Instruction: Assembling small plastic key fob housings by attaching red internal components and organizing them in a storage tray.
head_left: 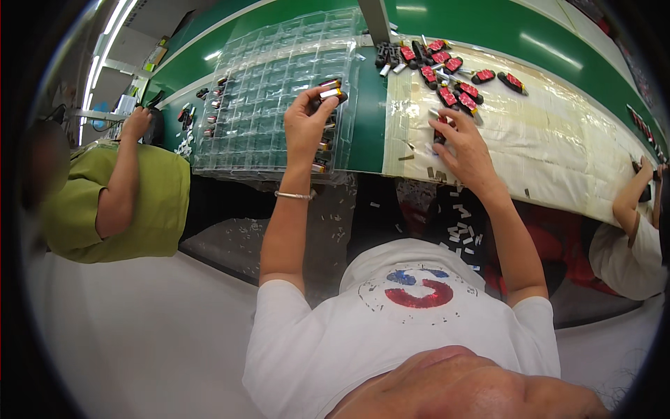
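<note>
My left hand (307,122) is closed on a pair of small black pieces (333,94) with white and orange bands, held between thumb and fingers. It is over the right side of a clear plastic compartment tray (255,91). Several similar pieces lie in the tray's right-hand column, partly behind my wrist. My right hand (463,150) has its thumb and fingers curled round a small black-and-red piece (440,131) above the cream-covered mat (513,133). Just beyond it lies a loose heap of black-and-red pieces (447,94), some with silvery ends.
A metal post (375,21) rises behind the tray. To the left, a person in a green shirt (129,199) works at the same green bench (368,133); another person's arm (631,185) reaches in at far right. White scraps (460,227) lie below the bench edge.
</note>
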Demonstrator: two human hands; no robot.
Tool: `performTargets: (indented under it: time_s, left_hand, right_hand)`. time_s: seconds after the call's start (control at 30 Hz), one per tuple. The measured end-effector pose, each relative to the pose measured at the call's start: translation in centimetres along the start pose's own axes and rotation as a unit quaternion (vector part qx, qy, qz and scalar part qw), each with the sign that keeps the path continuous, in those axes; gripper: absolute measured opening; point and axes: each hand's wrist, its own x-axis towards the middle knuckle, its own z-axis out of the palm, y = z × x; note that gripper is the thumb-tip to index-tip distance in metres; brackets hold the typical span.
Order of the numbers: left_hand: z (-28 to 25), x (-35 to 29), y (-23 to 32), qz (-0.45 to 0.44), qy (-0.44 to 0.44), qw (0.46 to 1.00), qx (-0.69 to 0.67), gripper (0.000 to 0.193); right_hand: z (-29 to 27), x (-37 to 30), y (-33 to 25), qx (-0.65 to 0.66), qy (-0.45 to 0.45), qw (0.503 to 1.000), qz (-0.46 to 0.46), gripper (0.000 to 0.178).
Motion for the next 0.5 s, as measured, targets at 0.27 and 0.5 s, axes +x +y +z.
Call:
performTargets:
  time_s: [0.27,0.5]
  left_hand:
    - [-3.0,8.4,-4.1,0.117,-0.01,0.97,0.211,0.024]
    - [-3.0,12.0,-5.7,0.163,-0.112,0.911,0.361,0.022]
  right_hand:
    - [-1.1,-0.6,-2.9,0.11,-0.068,0.984,0.121,0.038]
    - [-0.9,-0.9,-1.8,0.062,-0.032,0.994,0.082,0.026]
